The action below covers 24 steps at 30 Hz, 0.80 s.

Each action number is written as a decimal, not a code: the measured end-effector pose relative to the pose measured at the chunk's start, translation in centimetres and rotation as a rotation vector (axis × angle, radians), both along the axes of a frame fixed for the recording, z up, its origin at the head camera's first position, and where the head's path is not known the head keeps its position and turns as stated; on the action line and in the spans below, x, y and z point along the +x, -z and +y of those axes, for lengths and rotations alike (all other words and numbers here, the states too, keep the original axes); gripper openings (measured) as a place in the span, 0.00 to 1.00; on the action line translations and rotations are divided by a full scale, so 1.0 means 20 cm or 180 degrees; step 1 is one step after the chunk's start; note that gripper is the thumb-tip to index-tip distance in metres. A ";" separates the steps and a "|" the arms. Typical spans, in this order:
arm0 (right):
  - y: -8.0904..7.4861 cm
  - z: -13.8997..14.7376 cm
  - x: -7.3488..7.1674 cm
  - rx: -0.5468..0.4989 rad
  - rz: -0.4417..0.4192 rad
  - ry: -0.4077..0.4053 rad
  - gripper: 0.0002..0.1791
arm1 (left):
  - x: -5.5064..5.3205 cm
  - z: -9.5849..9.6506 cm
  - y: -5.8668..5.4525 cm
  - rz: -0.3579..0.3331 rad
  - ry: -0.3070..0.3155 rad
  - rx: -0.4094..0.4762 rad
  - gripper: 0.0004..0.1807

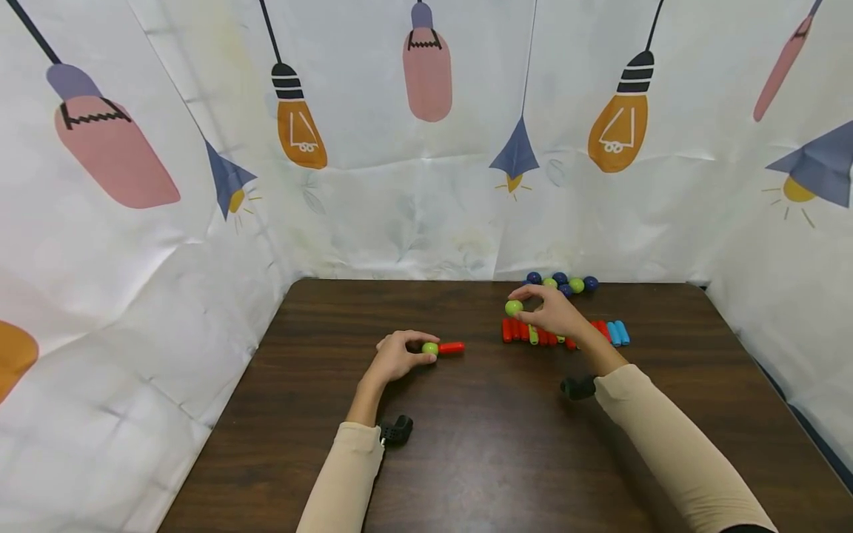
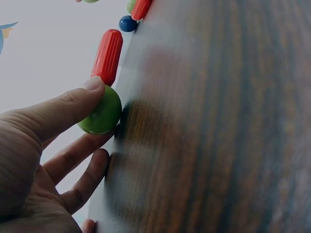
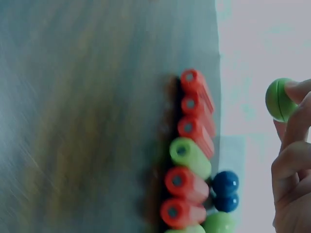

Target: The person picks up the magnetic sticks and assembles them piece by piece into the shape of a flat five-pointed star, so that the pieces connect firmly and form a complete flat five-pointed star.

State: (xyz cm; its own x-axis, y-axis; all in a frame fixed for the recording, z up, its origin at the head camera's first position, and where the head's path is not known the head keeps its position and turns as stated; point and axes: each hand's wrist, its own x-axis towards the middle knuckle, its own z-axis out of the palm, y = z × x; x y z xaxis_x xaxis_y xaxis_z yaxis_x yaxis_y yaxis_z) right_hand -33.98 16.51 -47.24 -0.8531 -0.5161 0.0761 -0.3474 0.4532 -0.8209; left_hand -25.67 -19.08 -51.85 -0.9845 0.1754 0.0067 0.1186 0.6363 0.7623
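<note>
My left hand (image 1: 397, 357) pinches a green ball (image 2: 103, 114) between thumb and fingers, low over the table. A red ridged stick (image 2: 108, 56) extends from the far side of that ball; the two touch end to end. My right hand (image 1: 548, 311) holds a second green ball (image 3: 280, 99) by thumb and fingertips, raised above the table. Under the right hand lies a row of short sticks with holes in their ends, among them a red stick (image 3: 187, 184) and a light green stick (image 3: 190, 156). The right forearm and hand hide part of this row in the head view.
Behind the row, near the table's far edge, sit several balls, including a dark blue ball (image 1: 590, 283) and a green ball (image 1: 576, 285). Blue sticks (image 1: 618, 333) lie at the row's right end. A patterned white curtain (image 1: 413, 200) surrounds the brown table (image 1: 480, 444).
</note>
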 end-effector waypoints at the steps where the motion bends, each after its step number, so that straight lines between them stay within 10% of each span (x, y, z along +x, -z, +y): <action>1: 0.01 -0.01 0.02 -0.0070 -0.0045 -0.0019 0.22 | 0.00 0.00 0.00 0.0001 0.0010 0.0007 0.15; 9: 0.12 -0.08 0.14 -0.0370 -0.0387 0.0014 0.20 | -0.01 0.00 0.01 0.0041 0.0049 0.0009 0.16; 24: 0.22 -0.30 0.24 0.0123 -0.0399 -0.0270 0.15 | 0.00 0.00 -0.01 0.0031 0.0085 -0.0015 0.16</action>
State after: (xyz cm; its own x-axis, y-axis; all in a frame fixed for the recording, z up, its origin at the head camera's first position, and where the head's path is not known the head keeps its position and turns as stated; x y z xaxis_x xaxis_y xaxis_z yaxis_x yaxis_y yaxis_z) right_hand -29.27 10.53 -51.61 -0.8078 -0.5874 -0.0496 -0.2818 0.4587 -0.8428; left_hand -25.67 -19.02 -51.71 -0.9793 0.2017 0.0153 0.1430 0.6365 0.7579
